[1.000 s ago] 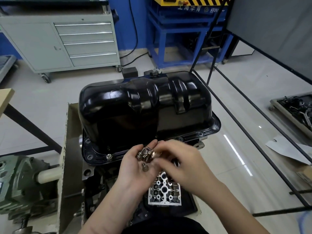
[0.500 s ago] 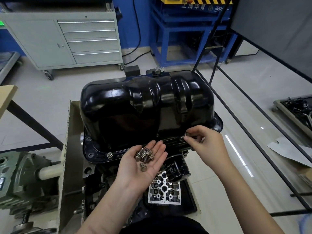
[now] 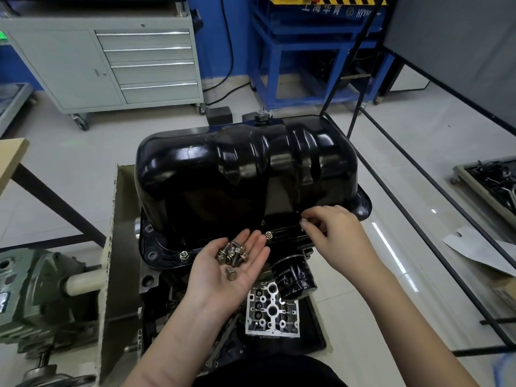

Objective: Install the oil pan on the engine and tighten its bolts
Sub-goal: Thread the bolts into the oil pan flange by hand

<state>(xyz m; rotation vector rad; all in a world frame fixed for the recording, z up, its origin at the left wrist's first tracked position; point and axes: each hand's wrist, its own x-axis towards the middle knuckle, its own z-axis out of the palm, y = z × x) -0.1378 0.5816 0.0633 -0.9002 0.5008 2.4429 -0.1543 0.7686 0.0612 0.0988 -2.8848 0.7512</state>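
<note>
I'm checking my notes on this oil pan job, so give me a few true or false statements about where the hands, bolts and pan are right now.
1. The left hand holds loose bolts in its open palm. True.
2. The right hand rests on the grey tool cabinet. False: its fingers are at the oil pan flange.
3. Two seated bolts show on the near flange, one left of the palm. True.
4. The oil filter lies in the left palm. False: it sticks out below the flange.

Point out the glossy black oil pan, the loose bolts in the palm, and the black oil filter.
glossy black oil pan (image 3: 245, 174), head view, domed top.
loose bolts (image 3: 233, 254), head view, pile's middle.
black cylindrical oil filter (image 3: 294, 276), head view, side wall.
</note>
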